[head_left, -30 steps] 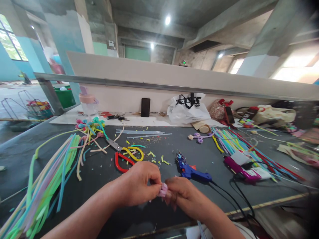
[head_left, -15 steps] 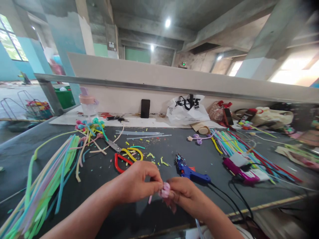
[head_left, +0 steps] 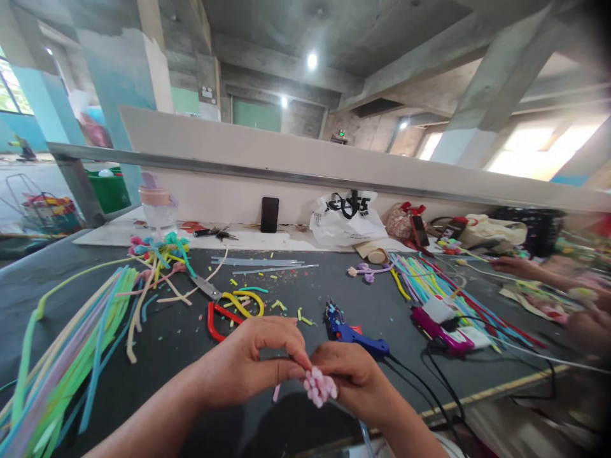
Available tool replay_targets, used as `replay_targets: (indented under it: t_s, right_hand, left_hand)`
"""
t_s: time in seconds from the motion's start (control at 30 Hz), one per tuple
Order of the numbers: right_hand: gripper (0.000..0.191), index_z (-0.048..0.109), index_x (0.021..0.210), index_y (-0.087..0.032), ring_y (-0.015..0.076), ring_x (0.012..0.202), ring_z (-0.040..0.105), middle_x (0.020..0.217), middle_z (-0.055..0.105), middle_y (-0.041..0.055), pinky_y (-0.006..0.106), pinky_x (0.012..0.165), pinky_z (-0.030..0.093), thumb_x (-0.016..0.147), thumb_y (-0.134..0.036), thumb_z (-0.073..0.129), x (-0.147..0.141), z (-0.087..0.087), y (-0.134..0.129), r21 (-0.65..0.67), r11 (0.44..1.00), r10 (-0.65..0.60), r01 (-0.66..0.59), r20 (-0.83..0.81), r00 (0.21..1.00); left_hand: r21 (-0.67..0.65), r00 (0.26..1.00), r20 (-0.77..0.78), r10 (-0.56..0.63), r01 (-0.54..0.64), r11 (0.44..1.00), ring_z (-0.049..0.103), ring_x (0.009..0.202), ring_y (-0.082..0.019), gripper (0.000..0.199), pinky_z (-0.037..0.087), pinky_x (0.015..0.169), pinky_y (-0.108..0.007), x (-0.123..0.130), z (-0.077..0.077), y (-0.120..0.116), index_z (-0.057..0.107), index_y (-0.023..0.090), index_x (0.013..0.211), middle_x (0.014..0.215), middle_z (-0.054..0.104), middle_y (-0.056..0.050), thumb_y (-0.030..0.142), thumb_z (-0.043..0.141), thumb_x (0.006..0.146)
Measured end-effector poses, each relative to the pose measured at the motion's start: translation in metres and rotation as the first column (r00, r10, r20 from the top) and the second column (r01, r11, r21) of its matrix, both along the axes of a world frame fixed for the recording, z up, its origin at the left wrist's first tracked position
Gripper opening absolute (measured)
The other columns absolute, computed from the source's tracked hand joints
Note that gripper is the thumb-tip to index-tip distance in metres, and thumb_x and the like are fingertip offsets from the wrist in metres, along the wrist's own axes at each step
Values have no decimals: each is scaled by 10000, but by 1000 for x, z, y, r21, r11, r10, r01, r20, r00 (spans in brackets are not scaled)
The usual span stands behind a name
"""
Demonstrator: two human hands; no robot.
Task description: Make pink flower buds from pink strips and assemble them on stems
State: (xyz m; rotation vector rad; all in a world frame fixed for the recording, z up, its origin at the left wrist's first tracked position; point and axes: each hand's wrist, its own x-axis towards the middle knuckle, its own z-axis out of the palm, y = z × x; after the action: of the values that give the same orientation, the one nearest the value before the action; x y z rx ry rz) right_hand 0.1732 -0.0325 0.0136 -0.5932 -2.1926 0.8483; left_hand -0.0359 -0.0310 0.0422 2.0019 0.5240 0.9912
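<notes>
A small pink flower of fuzzy pipe cleaner (head_left: 319, 386) is held low over the dark table, its petals facing up toward me. My left hand (head_left: 267, 356) pinches its upper left edge between thumb and fingertips. My right hand (head_left: 346, 372) grips it from behind with curled fingers, which hide its base. A short pink piece (head_left: 276, 393) lies just below my left hand. Beyond the hands are scissors with red and yellow handles (head_left: 224, 312), a blue glue gun (head_left: 358, 337) on its side, and scattered yellow-green snippets (head_left: 303, 317).
Long pipe cleaners (head_left: 90, 343) fan out at left, near coloured flowers (head_left: 174, 248). More pipe cleaners (head_left: 429, 280) lie at right by a magenta tool (head_left: 442, 332) with cords. A cup (head_left: 157, 207), phone (head_left: 270, 214) and white bag (head_left: 348, 219) line the back. A co-worker's hand (head_left: 508, 266) reaches in from the right.
The pink flower has tipped so its petals face me, and sits slightly lower. My view has swung right, bringing a co-worker's hands into sight.
</notes>
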Motion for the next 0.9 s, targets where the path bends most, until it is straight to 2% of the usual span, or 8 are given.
replay_targets:
  t_s: [0.1, 0.2, 0.33, 0.43, 0.5, 0.6, 0.77, 0.9]
  right_hand:
    - [306, 674, 779, -193, 140, 601, 584, 651, 650, 46, 229, 571, 433, 865, -424, 493, -3, 0, 0, 82, 994, -72, 74, -28, 997]
    - [322, 634, 714, -179, 133, 560, 572, 610, 630, 37, 218, 534, 422, 864, -425, 490, -7, 0, -1, 175, 957, -219, 233, -98, 971]
    - [290, 582, 676, -186, 128, 538, 563, 572, 608, 13, 211, 528, 421, 870, -379, 485, -12, -4, 0, 265, 832, -466, 488, -144, 873]
    - [221, 572, 703, -189, 130, 535, 570, 589, 613, 10, 210, 518, 420, 855, -335, 503, -16, -7, 0, 364, 714, -568, 598, -198, 799]
    - [177, 566, 707, -192, 129, 538, 575, 597, 618, 9, 209, 523, 425, 843, -288, 504, -17, -7, -2, 384, 676, -590, 629, -230, 774]
    - [99, 582, 756, -195, 132, 570, 589, 634, 635, 9, 209, 551, 448, 820, -241, 522, -18, -3, -8, 298, 720, -587, 627, -220, 779]
    - [128, 590, 924, -189, 155, 715, 634, 820, 674, 42, 231, 668, 496, 811, -231, 549, -12, 5, -14, 138, 828, -520, 544, -173, 836]
    - [83, 580, 866, -194, 149, 665, 611, 754, 651, 28, 231, 629, 482, 826, -203, 508, -8, 7, -13, 189, 764, -573, 617, -243, 783]
  left_hand:
    - [-35, 1000, -6, 5, -5, 999, 601, 839, -173, 108, 380, 913, -329, -2, -3, 2, 699, 184, 834, 797, 666, -45, 251, 642, 771]
    - [-92, 999, 8, 39, -38, 995, 561, 971, -207, 249, 390, 898, -315, 0, -12, 5, 685, 215, 956, 969, 631, -64, 289, 693, 719]
    - [-187, 987, 104, 121, -100, 977, 435, 1164, -263, 447, 311, 997, -345, 15, -26, 7, 652, 267, 1074, 1178, 521, -71, 342, 748, 644]
    - [-272, 975, 191, 115, -60, 960, 478, 1099, -254, 369, 358, 958, -341, 30, -29, 7, 686, 255, 1015, 1112, 534, -67, 350, 732, 662]
    - [-353, 960, 235, 152, -61, 934, 525, 1008, -228, 270, 398, 906, -325, 39, -25, 6, 717, 235, 927, 1045, 554, -58, 337, 721, 677]
    - [-469, 944, 265, 198, -54, 881, 555, 917, -201, 211, 421, 846, -304, 45, -16, 5, 734, 204, 838, 983, 588, -47, 307, 744, 654]
    - [-626, 900, 409, 151, 156, 764, 600, 841, -207, 328, 424, 831, -339, 44, -10, 11, 703, 166, 941, 846, 678, -63, 301, 753, 647]
    - [-670, 836, 508, 210, 230, 705, 598, 907, -202, 263, 418, 884, -338, 41, -16, 19, 705, 145, 904, 945, 674, -81, 262, 741, 671]
